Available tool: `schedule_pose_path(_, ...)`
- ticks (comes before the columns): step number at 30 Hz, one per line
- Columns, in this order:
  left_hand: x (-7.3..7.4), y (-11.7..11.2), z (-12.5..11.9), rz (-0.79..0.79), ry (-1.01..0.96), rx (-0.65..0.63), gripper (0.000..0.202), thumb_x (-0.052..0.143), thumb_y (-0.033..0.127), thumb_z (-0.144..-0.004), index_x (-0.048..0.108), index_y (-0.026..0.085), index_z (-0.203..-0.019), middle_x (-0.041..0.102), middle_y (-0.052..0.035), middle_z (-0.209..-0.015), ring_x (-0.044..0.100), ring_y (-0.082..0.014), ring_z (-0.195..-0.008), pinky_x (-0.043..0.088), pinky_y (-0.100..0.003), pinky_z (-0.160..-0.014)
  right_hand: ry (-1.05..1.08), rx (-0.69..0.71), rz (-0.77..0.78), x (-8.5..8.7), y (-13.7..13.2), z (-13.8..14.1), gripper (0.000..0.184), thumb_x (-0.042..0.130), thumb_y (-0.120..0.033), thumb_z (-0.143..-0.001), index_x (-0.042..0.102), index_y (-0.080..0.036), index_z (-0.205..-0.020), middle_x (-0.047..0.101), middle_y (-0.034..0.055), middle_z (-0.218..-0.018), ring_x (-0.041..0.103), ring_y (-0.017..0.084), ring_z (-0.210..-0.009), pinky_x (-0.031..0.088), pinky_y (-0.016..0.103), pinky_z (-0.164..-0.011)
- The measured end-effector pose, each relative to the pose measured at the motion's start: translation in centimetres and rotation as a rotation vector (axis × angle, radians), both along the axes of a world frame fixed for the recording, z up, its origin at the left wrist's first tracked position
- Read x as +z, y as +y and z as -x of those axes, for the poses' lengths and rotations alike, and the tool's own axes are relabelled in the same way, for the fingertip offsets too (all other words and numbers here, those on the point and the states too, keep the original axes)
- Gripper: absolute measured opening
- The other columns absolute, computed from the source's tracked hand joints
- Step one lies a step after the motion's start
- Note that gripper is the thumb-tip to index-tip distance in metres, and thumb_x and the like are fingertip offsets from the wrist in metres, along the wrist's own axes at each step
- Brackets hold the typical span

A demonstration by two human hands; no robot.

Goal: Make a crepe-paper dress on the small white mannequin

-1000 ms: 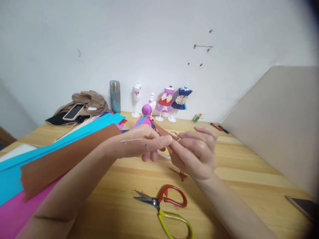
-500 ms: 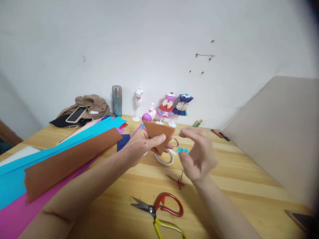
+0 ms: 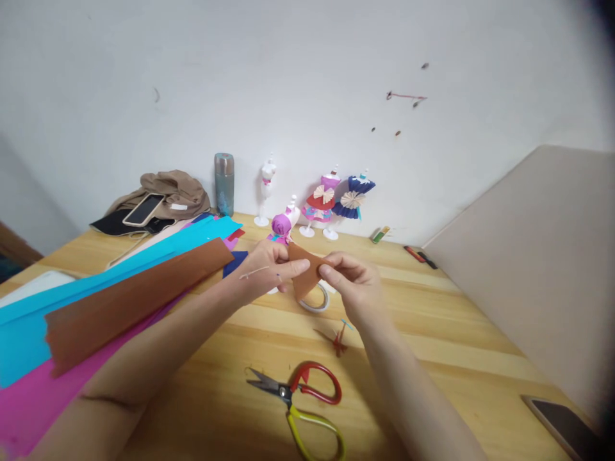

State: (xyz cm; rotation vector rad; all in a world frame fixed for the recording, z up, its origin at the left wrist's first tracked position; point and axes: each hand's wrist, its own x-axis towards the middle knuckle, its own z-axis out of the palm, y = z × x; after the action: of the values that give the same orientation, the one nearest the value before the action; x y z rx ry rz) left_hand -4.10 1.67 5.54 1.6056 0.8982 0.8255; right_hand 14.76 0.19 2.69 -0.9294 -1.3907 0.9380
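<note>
A small folded piece of brown crepe paper (image 3: pixel 303 276) is held up above the table between both hands. My left hand (image 3: pixel 269 272) grips its left side, thumb lying across the front. At its right edge my right hand (image 3: pixel 353 282) pinches the paper between thumb and fingers. Behind and just below it a roll of white tape (image 3: pixel 316 307) lies on the table, partly covered. Nearer to me, scissors (image 3: pixel 283 392) with one red and one yellow handle lie with blades parted. Red and blue paper scraps (image 3: pixel 339 342) lie between tape and scissors.
Long crepe paper strips in blue (image 3: pixel 120 272), brown (image 3: pixel 139 304) and magenta (image 3: pixel 29 410) cover the left side. Several small dress forms (image 3: pixel 321 198) stand by the wall, near a thermos (image 3: pixel 224 184). A phone (image 3: pixel 144 210) rests on brown cloth; another phone (image 3: pixel 560 426) lies at right.
My right hand has moved left and closed on the brown paper's right edge. It was apart from the paper before, with fingers curved open. The camera view has shifted slightly.
</note>
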Motion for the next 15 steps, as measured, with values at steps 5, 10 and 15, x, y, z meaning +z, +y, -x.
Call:
schedule_pose_path(5,0.8,0.1,0.5,0.014,0.020,0.048,0.040,0.064,0.045,-0.077,0.060,0.014,-0.052,0.054,-0.0024,-0.045,0.045,-0.0084,-0.041,0.030,-0.020,-0.042,-0.185,-0.008,-0.085,1.6,-0.3,-2.2,0.027,0.070,-0.046,-0.082,0.067,-0.021,-0.074,0.067,0.0012,-0.069,0.060,0.015,-0.065,0.049,0.027,-0.062)
schedule_pose_path(10,1.3,0.6,1.0,0.117,-0.082,0.133,0.040,0.067,0.034,-0.081,0.057,0.013,-0.048,0.054,-0.0015,-0.043,0.049,-0.0081,-0.038,0.031,-0.020,-0.040,-0.808,0.477,-0.013,2.1,-2.3,-3.0,0.015,0.065,-0.026,-0.083,0.065,-0.018,-0.071,0.063,0.0017,-0.067,0.056,0.014,-0.061,0.043,0.025,-0.058)
schedule_pose_path(15,1.2,1.0,0.7,0.277,-0.297,0.071,0.032,0.072,0.020,-0.082,0.061,0.010,-0.053,0.056,-0.0011,-0.046,0.054,-0.0081,-0.046,0.046,-0.019,-0.048,-1.213,0.699,0.071,-2.2,-7.1,-1.7,0.029,0.068,-0.013,-0.067,0.070,-0.019,-0.095,0.068,0.0073,-0.098,0.062,0.023,-0.084,0.047,0.032,-0.068)
